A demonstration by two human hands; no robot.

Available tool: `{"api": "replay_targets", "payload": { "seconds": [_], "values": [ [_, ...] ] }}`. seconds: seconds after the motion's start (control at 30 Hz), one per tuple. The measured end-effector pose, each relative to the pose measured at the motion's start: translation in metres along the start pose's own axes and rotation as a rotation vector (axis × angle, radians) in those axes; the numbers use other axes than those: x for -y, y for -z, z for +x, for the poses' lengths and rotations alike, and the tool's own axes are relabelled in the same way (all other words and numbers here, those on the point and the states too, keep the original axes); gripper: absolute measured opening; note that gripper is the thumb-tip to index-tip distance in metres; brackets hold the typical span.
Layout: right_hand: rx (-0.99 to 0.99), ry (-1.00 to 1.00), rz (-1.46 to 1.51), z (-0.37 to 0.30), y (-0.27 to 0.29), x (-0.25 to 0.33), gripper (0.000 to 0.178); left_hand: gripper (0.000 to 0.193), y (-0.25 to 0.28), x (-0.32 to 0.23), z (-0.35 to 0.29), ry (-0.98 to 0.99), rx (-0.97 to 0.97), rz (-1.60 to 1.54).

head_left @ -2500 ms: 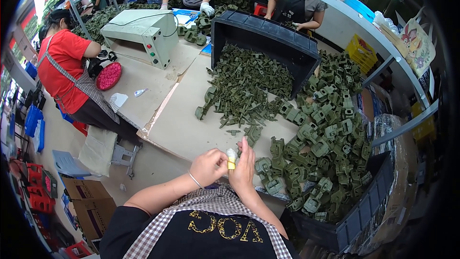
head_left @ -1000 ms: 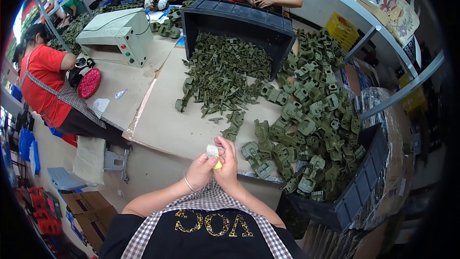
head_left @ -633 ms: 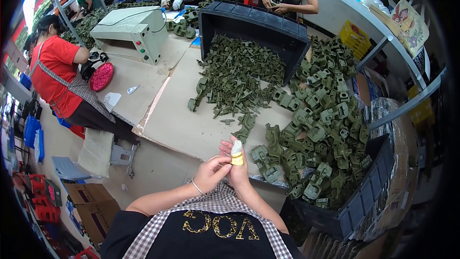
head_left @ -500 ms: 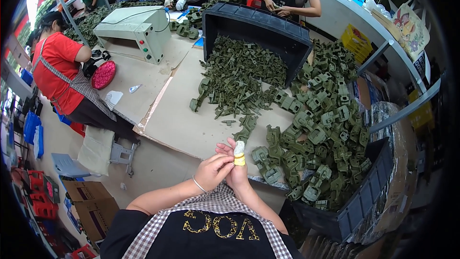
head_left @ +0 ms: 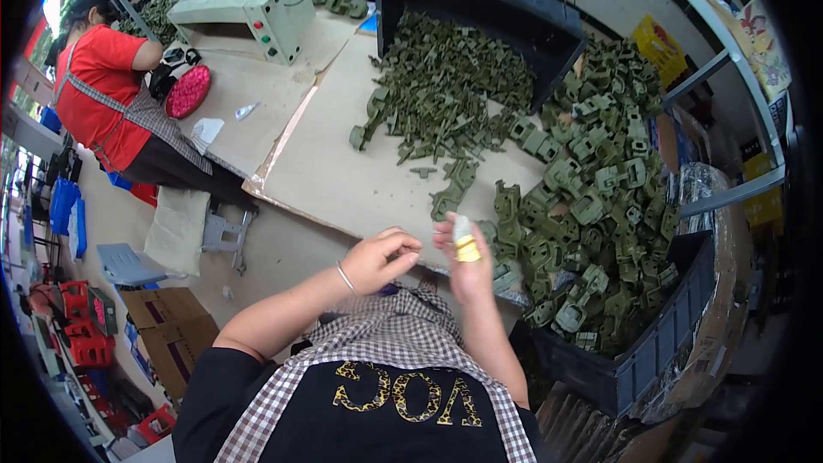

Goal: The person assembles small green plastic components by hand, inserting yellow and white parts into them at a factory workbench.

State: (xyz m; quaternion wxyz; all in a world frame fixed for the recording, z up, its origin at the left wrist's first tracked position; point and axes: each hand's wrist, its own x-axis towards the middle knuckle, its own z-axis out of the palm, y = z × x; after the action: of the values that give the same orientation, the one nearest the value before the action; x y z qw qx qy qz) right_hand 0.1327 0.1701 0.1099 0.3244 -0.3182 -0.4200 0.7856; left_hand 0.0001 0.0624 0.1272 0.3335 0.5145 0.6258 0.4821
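My left hand (head_left: pixel 381 257) and my right hand (head_left: pixel 470 264) are raised close together over the near edge of the cardboard-covered table (head_left: pixel 343 176). The right hand has a small white and yellow piece (head_left: pixel 464 240) at its fingertips; whether it is held or wrapped round a finger is unclear. The left hand's fingers are curled shut a little to the left of it, apart from it, with nothing visible in them. A big heap of olive-green plastic parts (head_left: pixel 583 197) lies just past the right hand.
A black crate (head_left: pixel 480 13) lies tipped at the back, spilling green parts. A dark blue bin (head_left: pixel 660 360) stands at the right edge. A grey control box (head_left: pixel 249 0) sits far left. A person in red (head_left: pixel 103 103) sits at the left; other people's hands work at the far side.
My hands were joined around the white and yellow piece; now the left hand has drawn slightly away while the piece stays at the right hand. The view has shifted a little.
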Motion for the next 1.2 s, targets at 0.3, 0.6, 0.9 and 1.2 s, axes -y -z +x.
{"api": "replay_targets", "payload": {
  "seconds": [0.3, 0.6, 0.9, 1.2],
  "values": [
    [0.557, -0.21, -1.514, -0.042, 0.089, -0.052, 0.027, 0.031, -0.022, 0.126, -0.069, 0.446, 0.92, 0.451],
    [0.147, 0.008, -1.311, -0.046, 0.079, -0.057, 0.017, 0.037, -0.073, 0.157, -0.058, 0.543, 0.704, 0.408],
    [0.101, -0.005, -1.248, -0.046, 0.079, -0.059, 0.017, 0.034, -0.091, 0.152, -0.031, 0.526, 0.816, 0.502],
    [0.086, -0.134, -1.188, -0.046, 0.077, -0.055, 0.015, 0.034, -0.075, 0.147, -0.03, 0.503, 0.955, 0.571]
  ]
}}
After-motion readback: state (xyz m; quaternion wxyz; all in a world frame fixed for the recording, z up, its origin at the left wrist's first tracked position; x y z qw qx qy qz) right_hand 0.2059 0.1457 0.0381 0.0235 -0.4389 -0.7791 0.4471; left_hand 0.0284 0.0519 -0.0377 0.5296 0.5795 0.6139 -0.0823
